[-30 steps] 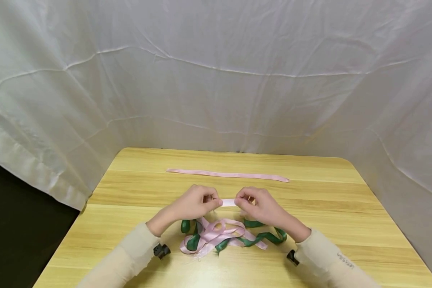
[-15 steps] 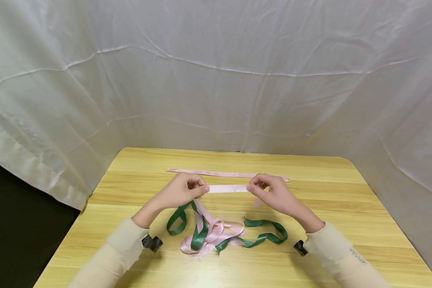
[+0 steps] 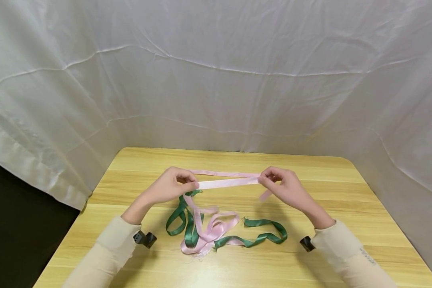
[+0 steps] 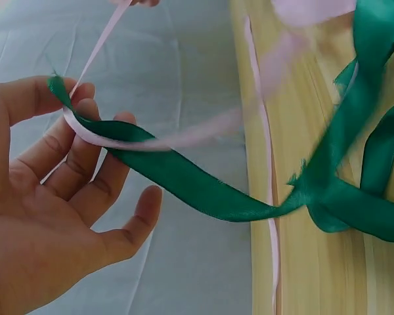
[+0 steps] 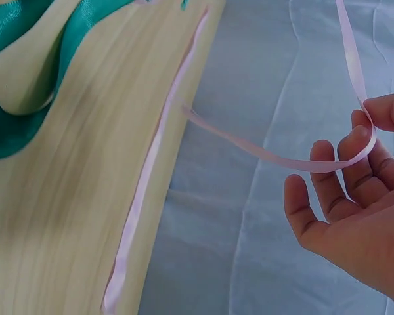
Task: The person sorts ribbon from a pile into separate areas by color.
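Observation:
A pink satin ribbon (image 3: 228, 183) is stretched between both hands above the table. My left hand (image 3: 167, 185) pinches one part of it, together with the frayed end of a green ribbon (image 4: 197, 190) that hangs toward the table. From the same fingers a pink tail (image 4: 197, 131) trails off, blurred. My right hand (image 3: 288, 190) pinches the ribbon's other side between thumb and index finger, its remaining fingers loosely bent. A short pink end (image 5: 269, 154) droops below that pinch. Under the hands lies a tangle of pink ribbon (image 3: 217, 230).
Another green ribbon (image 3: 282, 232) curls on the wooden table (image 3: 327, 260), right of the tangle. Farther back, a separate pink ribbon (image 3: 219, 173) lies nearly straight along the table's far side. White cloth (image 3: 216, 100) hangs behind.
Both hands have risen away from the body and spread apart, lengthening the taut pink span. Green and pink ribbon has been lifted out of the pile under the left hand.

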Tool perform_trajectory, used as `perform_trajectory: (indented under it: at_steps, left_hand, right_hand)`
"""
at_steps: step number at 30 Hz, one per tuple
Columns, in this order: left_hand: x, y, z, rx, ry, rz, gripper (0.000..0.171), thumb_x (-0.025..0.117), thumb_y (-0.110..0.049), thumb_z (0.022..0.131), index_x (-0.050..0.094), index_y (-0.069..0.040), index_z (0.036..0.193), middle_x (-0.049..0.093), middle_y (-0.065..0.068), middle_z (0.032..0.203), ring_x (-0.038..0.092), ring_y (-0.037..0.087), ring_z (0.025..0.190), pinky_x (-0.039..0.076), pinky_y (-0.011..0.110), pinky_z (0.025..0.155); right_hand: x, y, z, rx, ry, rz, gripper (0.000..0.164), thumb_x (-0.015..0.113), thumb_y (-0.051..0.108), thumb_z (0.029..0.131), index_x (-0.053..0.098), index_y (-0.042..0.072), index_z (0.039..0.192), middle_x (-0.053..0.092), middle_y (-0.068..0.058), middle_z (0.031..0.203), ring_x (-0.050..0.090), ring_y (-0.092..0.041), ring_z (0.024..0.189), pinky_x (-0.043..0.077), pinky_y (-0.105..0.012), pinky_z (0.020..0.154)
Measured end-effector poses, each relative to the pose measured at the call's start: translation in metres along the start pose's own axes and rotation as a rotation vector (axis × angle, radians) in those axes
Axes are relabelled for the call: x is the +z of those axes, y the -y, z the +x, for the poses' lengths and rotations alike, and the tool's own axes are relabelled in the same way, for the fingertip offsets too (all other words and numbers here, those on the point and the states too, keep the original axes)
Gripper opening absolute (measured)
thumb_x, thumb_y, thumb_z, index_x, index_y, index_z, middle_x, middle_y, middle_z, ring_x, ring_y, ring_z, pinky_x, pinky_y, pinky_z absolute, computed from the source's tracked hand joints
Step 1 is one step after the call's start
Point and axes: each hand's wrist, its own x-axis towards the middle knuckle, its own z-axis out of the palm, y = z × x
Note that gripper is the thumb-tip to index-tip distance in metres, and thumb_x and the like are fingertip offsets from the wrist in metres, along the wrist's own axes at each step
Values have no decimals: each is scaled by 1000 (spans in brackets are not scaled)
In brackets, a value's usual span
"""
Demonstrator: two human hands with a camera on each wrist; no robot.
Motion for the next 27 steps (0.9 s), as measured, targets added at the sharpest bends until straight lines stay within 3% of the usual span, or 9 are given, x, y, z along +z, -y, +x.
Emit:
perform_trajectory:
  at_steps: [6,10,17,24,27]
  left_hand:
    - [-6,3,-3,4,-11,-12,12,70,-12,99,80,-15,92,75,-3,88,68,27,85,54,35,82]
    - [-10,6,-5,-2,-4,-26,12,68,-9,99,79,-11,93,75,4,90,67,32,85,54,33,81]
    - [-15,14,-9,-19,-12,-29,12,68,-9,99,78,-6,94,73,16,91,65,22,80,53,30,77]
    - [-21,24,-14,-30,-47,-47,12,69,-11,100,81,-9,96,76,8,94,65,14,81,52,28,75]
    - [-24,26,-17,-33,-57,-62,13,69,-10,100,81,-7,97,77,8,98,68,16,83,53,27,77]
  right_hand:
    - [-11,0,-1,27,-32,-6,10,69,22,104,75,14,103,72,-3,94,62,-20,84,46,-29,71]
    - [-17,-2,-3,37,-47,-18,10,69,22,104,75,13,104,72,-3,95,64,-20,85,46,-29,71]
    - [-25,-5,-4,75,-63,-31,15,67,24,104,75,12,105,73,-6,97,65,-22,89,47,-29,73]
    - [-33,-12,-8,91,-89,-46,18,65,28,106,74,12,105,73,-8,100,65,-22,87,46,-29,71]
    - [-36,-15,-10,88,-97,-53,19,65,29,106,74,12,105,71,-5,97,62,-21,82,44,-29,67]
